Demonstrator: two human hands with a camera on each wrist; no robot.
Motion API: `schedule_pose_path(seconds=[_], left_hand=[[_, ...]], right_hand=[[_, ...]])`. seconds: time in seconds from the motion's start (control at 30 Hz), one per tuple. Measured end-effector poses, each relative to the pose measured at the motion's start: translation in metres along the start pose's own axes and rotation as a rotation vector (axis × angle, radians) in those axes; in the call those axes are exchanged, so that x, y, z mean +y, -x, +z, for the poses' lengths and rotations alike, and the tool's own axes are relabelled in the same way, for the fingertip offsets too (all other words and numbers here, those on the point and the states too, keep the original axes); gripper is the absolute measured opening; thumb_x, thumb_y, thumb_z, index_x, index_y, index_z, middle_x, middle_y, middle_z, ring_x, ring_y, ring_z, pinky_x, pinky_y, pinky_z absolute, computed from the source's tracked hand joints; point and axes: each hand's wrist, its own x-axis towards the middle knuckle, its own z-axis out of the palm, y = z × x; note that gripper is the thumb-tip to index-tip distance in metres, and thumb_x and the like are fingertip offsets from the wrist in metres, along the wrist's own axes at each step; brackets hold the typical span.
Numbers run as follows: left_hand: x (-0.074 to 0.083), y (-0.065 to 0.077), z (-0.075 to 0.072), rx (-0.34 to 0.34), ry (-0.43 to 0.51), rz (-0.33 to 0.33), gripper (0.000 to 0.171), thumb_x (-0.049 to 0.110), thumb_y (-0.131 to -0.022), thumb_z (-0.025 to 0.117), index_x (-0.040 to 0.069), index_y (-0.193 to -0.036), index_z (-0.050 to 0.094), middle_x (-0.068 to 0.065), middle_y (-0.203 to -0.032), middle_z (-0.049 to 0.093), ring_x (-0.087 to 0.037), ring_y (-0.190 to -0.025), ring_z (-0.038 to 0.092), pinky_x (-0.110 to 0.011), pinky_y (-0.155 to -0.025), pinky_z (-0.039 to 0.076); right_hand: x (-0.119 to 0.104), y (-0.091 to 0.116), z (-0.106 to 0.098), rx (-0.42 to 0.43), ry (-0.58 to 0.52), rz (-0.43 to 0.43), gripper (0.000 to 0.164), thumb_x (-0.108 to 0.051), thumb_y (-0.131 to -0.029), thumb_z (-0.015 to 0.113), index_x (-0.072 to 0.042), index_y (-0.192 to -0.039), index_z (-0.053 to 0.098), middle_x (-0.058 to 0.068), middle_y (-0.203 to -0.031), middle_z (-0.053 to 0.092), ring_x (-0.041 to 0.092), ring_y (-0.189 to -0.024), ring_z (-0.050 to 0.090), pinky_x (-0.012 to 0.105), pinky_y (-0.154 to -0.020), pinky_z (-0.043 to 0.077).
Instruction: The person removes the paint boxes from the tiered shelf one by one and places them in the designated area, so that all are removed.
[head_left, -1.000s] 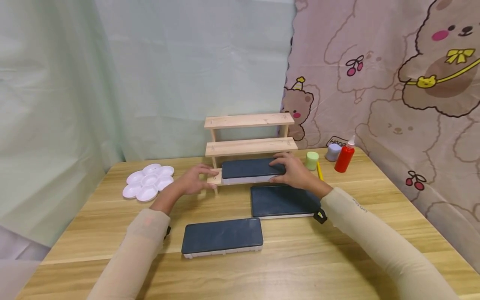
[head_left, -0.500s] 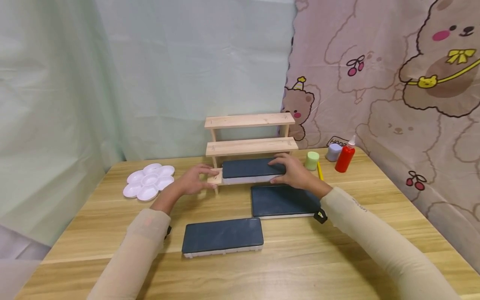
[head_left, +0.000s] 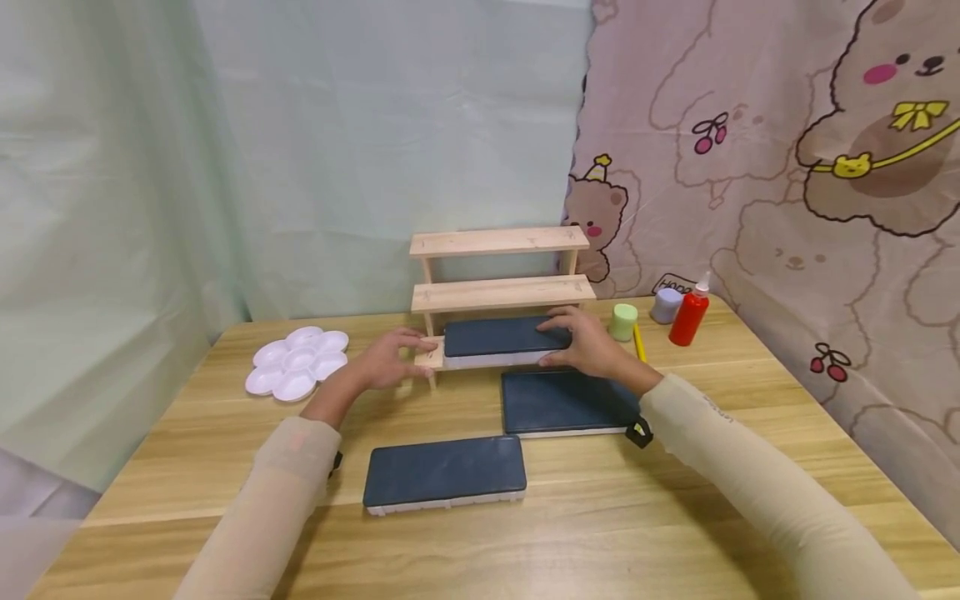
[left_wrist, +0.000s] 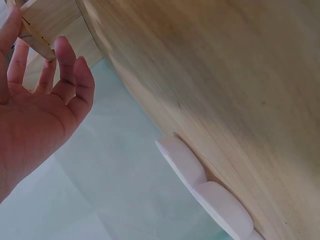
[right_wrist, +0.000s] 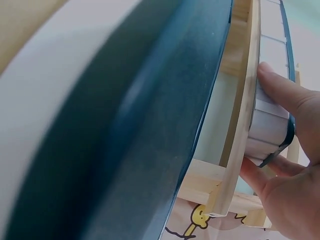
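Observation:
A three-step wooden display shelf (head_left: 504, 293) stands at the back of the table. On its lowest step lies a flat white case with a dark blue lid (head_left: 498, 337). My right hand (head_left: 588, 342) grips the right end of this case, thumb on the front side and fingers over the lid and far end; the right wrist view shows the hand (right_wrist: 295, 150) around the case's white side (right_wrist: 265, 120). My left hand (head_left: 386, 360) holds the left end of the lowest step. In the left wrist view its fingers (left_wrist: 65, 67) curl about the wooden end (left_wrist: 37, 46).
Two more dark-lidded cases lie on the table, a wide one (head_left: 570, 402) below the shelf and a narrow one (head_left: 446, 472) nearer. A white flower-shaped palette (head_left: 297, 360) is at left. Green (head_left: 623, 322) and lilac jars (head_left: 666, 305), a yellow stick (head_left: 639, 342) and a red bottle (head_left: 689, 317) stand right.

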Motion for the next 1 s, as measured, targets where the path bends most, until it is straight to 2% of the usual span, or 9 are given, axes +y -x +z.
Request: schedule_pose_path(seconds=[0.2,0.6,0.8,1.0], left_hand=[[-0.001,-0.001,0.0,-0.004,0.004,0.008,0.051,0.024,-0.09,0.075,0.007,-0.136,0.061,-0.025,-0.148,0.042,-0.044,-0.137,0.036,-0.059,-0.109,0.032],[-0.003,-0.001,0.0,-0.002,0.005,0.015,0.051,0.024,-0.09,0.075,0.006,-0.135,0.062,-0.026,-0.147,0.042,-0.046,-0.137,0.036,-0.06,-0.109,0.032],[-0.004,0.0,0.0,0.0,0.006,0.009,0.051,0.025,-0.09,0.075,0.007,-0.135,0.062,-0.025,-0.148,0.042,-0.046,-0.137,0.036,-0.06,-0.109,0.031],[-0.003,0.0,0.001,0.009,-0.002,0.023,0.051,0.024,-0.089,0.076,0.006,-0.135,0.062,-0.026,-0.147,0.043,-0.046,-0.136,0.037,-0.06,-0.109,0.031]], right_hand=[[0.002,0.001,0.0,0.005,-0.009,0.012,0.056,-0.025,-0.071,0.091,-0.006,-0.12,0.072,0.02,-0.139,0.053,0.039,-0.129,0.048,0.055,-0.098,0.046],[0.001,0.003,-0.002,0.013,-0.026,-0.007,0.054,-0.025,-0.073,0.09,-0.006,-0.119,0.072,0.02,-0.138,0.054,0.037,-0.128,0.049,0.054,-0.101,0.045],[-0.001,0.007,-0.004,0.021,-0.034,-0.02,0.054,-0.024,-0.072,0.091,-0.005,-0.119,0.072,0.021,-0.138,0.054,0.037,-0.126,0.05,0.054,-0.093,0.05],[-0.004,0.015,-0.008,0.029,-0.009,-0.049,0.056,-0.024,-0.07,0.092,-0.004,-0.118,0.073,0.022,-0.136,0.055,0.04,-0.124,0.051,0.056,-0.099,0.044]])
